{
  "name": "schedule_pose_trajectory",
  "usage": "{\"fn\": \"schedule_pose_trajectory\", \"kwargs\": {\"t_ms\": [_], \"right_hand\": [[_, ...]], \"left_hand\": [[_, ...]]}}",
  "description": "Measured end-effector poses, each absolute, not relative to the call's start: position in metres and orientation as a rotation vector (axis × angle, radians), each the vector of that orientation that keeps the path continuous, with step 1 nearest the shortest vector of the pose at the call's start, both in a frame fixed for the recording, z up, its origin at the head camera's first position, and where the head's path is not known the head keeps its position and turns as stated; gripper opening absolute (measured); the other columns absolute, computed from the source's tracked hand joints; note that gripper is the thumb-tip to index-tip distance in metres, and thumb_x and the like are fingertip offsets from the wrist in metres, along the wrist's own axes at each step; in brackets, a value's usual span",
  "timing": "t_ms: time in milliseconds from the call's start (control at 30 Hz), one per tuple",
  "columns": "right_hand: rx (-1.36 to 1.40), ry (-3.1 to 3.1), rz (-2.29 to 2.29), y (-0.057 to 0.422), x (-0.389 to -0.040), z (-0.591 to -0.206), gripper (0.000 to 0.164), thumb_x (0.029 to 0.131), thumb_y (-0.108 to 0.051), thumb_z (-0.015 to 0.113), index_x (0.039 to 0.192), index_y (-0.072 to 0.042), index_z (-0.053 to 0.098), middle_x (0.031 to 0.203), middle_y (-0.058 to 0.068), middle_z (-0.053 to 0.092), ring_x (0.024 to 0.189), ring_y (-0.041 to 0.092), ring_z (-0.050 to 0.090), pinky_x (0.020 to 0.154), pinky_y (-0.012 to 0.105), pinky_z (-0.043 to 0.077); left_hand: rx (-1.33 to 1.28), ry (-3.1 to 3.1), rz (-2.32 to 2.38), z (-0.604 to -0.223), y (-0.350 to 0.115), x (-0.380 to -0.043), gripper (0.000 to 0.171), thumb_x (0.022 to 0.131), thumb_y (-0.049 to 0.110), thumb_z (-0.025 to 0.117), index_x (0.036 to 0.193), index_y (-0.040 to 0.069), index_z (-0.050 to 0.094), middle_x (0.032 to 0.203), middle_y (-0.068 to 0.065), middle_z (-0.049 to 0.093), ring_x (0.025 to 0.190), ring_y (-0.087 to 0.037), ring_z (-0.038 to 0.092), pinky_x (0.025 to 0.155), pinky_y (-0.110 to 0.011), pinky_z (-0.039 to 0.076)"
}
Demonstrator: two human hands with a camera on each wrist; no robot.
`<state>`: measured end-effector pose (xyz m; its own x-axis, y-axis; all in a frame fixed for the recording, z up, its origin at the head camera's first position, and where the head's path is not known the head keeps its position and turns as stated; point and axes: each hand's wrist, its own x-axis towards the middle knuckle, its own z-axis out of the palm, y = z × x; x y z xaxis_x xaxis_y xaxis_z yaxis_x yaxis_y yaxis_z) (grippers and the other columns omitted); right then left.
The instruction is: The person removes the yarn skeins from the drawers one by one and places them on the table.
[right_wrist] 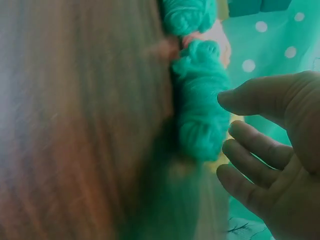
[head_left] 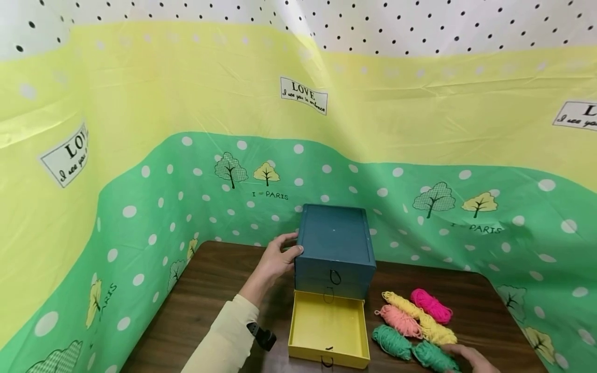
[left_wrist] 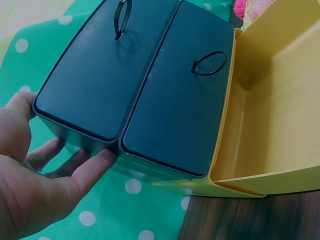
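Note:
A dark blue drawer box [head_left: 334,233] stands on the table, with black loop pulls on its drawer fronts [left_wrist: 165,95]. Its bottom yellow drawer [head_left: 328,324] is pulled out, and the bare floor shows. My left hand [head_left: 275,259] rests against the box's left side, thumb at the upper edge and fingertips on the side wall. Over at the right, my right hand [head_left: 473,358] is beside a green yarn skein [head_left: 435,355], with thumb and fingers spread apart in the right wrist view. A second green skein [head_left: 392,342] lies to the left.
Salmon [head_left: 400,320], yellow [head_left: 422,318] and magenta [head_left: 431,305] yarn skeins lie right of the drawer. The brown table [head_left: 210,290] meets a polka-dot curtain [head_left: 154,217] at the back and left.

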<state>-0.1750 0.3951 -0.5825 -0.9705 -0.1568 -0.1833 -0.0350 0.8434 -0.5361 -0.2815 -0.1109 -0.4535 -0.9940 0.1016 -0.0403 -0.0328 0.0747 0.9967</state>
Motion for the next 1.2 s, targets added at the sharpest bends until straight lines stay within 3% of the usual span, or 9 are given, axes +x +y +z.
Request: {"fn": "schedule_pose_trajectory", "kwargs": {"t_ms": [133, 233, 333, 467, 767, 933, 1200], "right_hand": [[-0.037, 2.867, -0.802, 0.377, -0.168, -0.567, 0.055, 0.084, -0.035, 0.084, 0.128, -0.006, 0.068, 0.119, 0.014, 0.067, 0.101, 0.022, 0.065, 0.073, 0.030, 0.053], [-0.008, 2.919, -0.828, 0.362, -0.162, -0.558, 0.053, 0.083, -0.031, 0.085, 0.128, -0.009, 0.069, 0.119, 0.014, 0.068, 0.089, 0.013, 0.063, 0.064, 0.025, 0.049], [-0.002, 2.961, -0.849, 0.347, -0.158, -0.550, 0.049, 0.081, -0.029, 0.087, 0.125, -0.015, 0.071, 0.118, 0.008, 0.070, 0.084, 0.000, 0.058, 0.064, 0.023, 0.050], [-0.097, 3.032, -0.898, 0.327, -0.152, -0.541, 0.044, 0.080, -0.025, 0.088, 0.121, -0.019, 0.073, 0.114, 0.002, 0.072, 0.090, -0.006, 0.061, 0.068, 0.024, 0.054], [-0.202, 2.995, -1.078, 0.290, -0.144, -0.525, 0.039, 0.081, -0.027, 0.088, 0.117, -0.020, 0.075, 0.109, 0.000, 0.072, 0.088, 0.004, 0.067, 0.065, 0.025, 0.055], [-0.194, 2.951, -1.102, 0.273, -0.143, -0.517, 0.041, 0.079, -0.032, 0.089, 0.116, -0.021, 0.076, 0.106, -0.003, 0.073, 0.087, 0.005, 0.067, 0.064, 0.024, 0.054], [-0.333, 2.821, -1.166, 0.258, -0.140, -0.508, 0.044, 0.085, -0.038, 0.084, 0.122, -0.017, 0.073, 0.107, 0.001, 0.071, 0.085, 0.004, 0.065, 0.059, 0.023, 0.053]], "left_hand": [[0.063, 2.240, 2.060, -0.454, -0.110, -0.280, 0.057, 0.100, 0.029, 0.069, 0.152, 0.016, 0.050, 0.150, -0.016, 0.049, 0.118, -0.029, 0.064, 0.097, -0.051, 0.056], [0.064, 2.231, 2.066, -0.455, -0.110, -0.281, 0.057, 0.100, 0.028, 0.069, 0.152, 0.016, 0.050, 0.150, -0.016, 0.049, 0.117, -0.028, 0.065, 0.096, -0.049, 0.057], [0.069, 2.217, 2.079, -0.455, -0.110, -0.282, 0.057, 0.100, 0.027, 0.069, 0.152, 0.015, 0.050, 0.150, -0.016, 0.049, 0.116, -0.027, 0.065, 0.094, -0.047, 0.058], [0.062, 2.206, 2.092, -0.454, -0.110, -0.284, 0.056, 0.101, 0.026, 0.068, 0.152, 0.015, 0.049, 0.150, -0.016, 0.049, 0.118, -0.027, 0.064, 0.094, -0.046, 0.058], [0.066, 2.210, 2.097, -0.451, -0.110, -0.282, 0.056, 0.101, 0.025, 0.068, 0.152, 0.013, 0.049, 0.150, -0.017, 0.049, 0.119, -0.028, 0.064, 0.093, -0.046, 0.058], [0.069, 2.212, 2.094, -0.452, -0.110, -0.282, 0.056, 0.101, 0.025, 0.067, 0.153, 0.013, 0.048, 0.150, -0.017, 0.049, 0.119, -0.029, 0.063, 0.093, -0.046, 0.058], [0.069, 2.231, 2.082, -0.453, -0.109, -0.281, 0.057, 0.101, 0.025, 0.067, 0.153, 0.013, 0.048, 0.150, -0.017, 0.050, 0.122, -0.031, 0.062, 0.096, -0.048, 0.057]]}}
